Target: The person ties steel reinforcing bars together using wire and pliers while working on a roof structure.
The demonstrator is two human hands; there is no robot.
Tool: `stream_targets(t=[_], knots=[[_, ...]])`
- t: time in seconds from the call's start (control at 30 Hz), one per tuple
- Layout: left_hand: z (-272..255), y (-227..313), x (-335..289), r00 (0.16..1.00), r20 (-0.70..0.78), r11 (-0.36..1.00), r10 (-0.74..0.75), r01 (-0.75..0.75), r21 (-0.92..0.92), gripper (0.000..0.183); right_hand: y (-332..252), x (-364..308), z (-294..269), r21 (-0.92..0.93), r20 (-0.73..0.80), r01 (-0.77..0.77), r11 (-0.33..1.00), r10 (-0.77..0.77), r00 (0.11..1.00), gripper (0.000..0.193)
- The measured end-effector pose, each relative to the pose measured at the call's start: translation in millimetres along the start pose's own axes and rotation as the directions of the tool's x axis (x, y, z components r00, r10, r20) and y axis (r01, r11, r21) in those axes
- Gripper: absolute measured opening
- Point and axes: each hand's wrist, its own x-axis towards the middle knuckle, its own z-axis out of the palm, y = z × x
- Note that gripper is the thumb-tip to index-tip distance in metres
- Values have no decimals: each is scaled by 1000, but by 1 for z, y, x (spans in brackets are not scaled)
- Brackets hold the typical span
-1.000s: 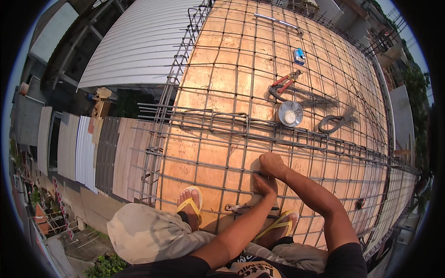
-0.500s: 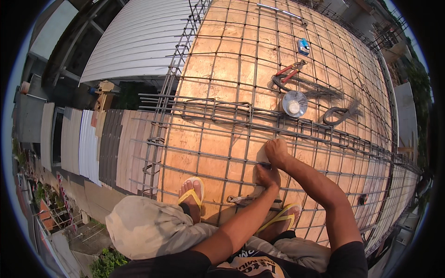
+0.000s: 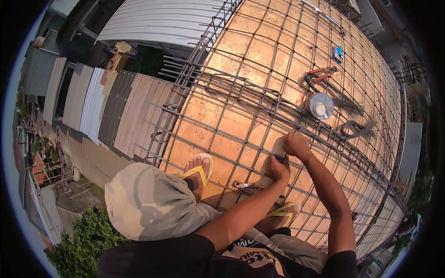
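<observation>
Both my hands are over a grid of steel bars (image 3: pixel 244 165) lying on plywood (image 3: pixel 211 127). My right hand (image 3: pixel 296 144) is a closed fist just beyond and right of the left. My left hand (image 3: pixel 278 167) is curled with its fingers together beside a crossing bar. A short dark piece shows at its fingertips. Too little shows between the hands to tell what either holds. Between my feet, near the left forearm, lies a plier-like metal tool (image 3: pixel 245 186), partly hidden by the bars and arm.
Beyond my hands runs a long reinforcing cage (image 3: pixel 245 99). Near it are a clear plastic container (image 3: pixel 321 106), red-handled pincers (image 3: pixel 322 73), loose wire (image 3: pixel 345 99) and a wire coil (image 3: pixel 354 129). Farther off lie a blue box (image 3: pixel 338 54) and metal rod (image 3: pixel 322 16). The deck drops off at left.
The whole view has turned and shifted, so the deck and tools appear farther right. My hands stay close together at the bars, the right one slightly farther from the left.
</observation>
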Motion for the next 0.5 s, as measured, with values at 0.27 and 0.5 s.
stream_targets(t=[0.27,0.5], knots=[[1,1,1,993,-83,994,85,-90,-56,40,8,-8,14,-40,-140,78,996,-83,987,17],[-8,12,0,1000,3,999,19,-19,-40,41,4,-3,13,-148,-85,176,973,-190,978,19]])
